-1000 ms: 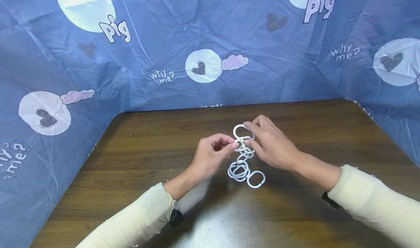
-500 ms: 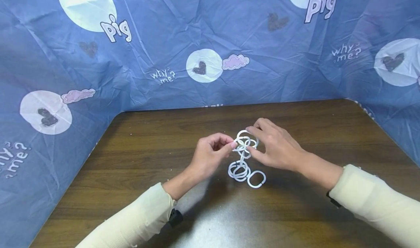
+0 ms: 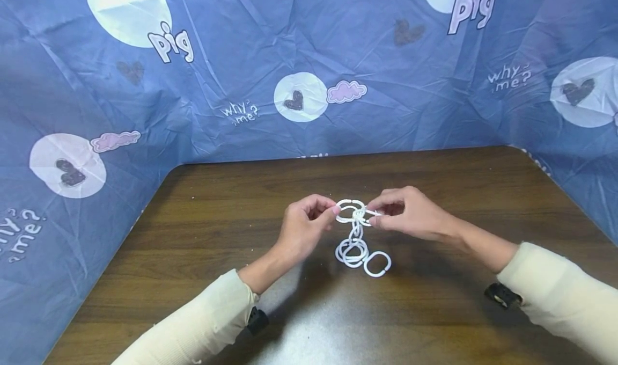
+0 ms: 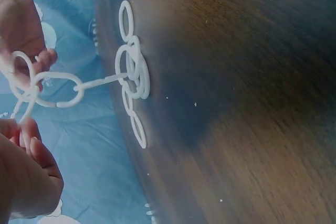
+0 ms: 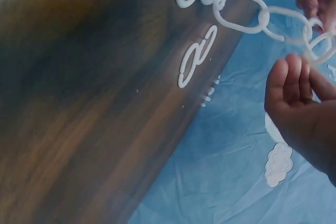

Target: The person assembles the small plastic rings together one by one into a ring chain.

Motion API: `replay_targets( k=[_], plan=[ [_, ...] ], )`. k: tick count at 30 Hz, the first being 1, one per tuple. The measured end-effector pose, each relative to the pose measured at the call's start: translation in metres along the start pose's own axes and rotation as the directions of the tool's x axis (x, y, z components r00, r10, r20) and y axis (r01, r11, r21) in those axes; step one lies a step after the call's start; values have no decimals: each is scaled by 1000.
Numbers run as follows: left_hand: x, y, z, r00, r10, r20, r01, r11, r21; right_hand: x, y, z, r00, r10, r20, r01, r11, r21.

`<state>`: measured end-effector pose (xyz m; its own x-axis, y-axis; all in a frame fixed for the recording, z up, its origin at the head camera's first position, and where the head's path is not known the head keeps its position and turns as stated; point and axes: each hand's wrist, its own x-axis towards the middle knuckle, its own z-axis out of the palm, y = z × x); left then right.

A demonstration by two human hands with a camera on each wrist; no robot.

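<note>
In the head view, my left hand (image 3: 309, 220) pinches a white plastic chain link (image 3: 339, 219) between thumb and fingertips. Opposite it, my right hand (image 3: 410, 213) pinches another white link (image 3: 374, 212) joined to the same chain. The two held links meet in a cluster midway between the hands. From there a short run of joined links (image 4: 62, 103) leads down to a pile of overlapping links (image 3: 351, 265) on the table. The left wrist view shows the held links raised off the tabletop. My right fingertips (image 5: 294, 66) partly cover their link in the right wrist view.
A single link (image 3: 377, 274) lies against the right side of the pile. Two links (image 5: 187, 66) lie flat on the wood in the right wrist view. The dark wooden table (image 3: 217, 236) ends at a blue printed cloth (image 3: 241, 59) behind and at both sides.
My right hand has moved right and its fingers have closed on a link, drawing it sideways. The upper ring, upright earlier, has come down. My left hand keeps its pinch, shifted slightly left.
</note>
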<state>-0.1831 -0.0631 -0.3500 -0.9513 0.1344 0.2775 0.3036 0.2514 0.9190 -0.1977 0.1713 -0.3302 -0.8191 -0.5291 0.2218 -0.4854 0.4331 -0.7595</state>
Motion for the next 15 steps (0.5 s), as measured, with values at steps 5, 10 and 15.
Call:
replay_targets(
  k=[5,10,15],
  plan=[
    [1,-2,0,1000,-13,-12,14,999,42,2,-4,-8,973,188,135,-222,925,310],
    [2,-4,0,1000,-20,-4,20,997,70,4,-5,-13,948,189,255,-301,790,534],
    [1,-4,0,999,-4,36,2,999,43,5,-5,-14,939,151,308,-312,748,585]
  ],
)
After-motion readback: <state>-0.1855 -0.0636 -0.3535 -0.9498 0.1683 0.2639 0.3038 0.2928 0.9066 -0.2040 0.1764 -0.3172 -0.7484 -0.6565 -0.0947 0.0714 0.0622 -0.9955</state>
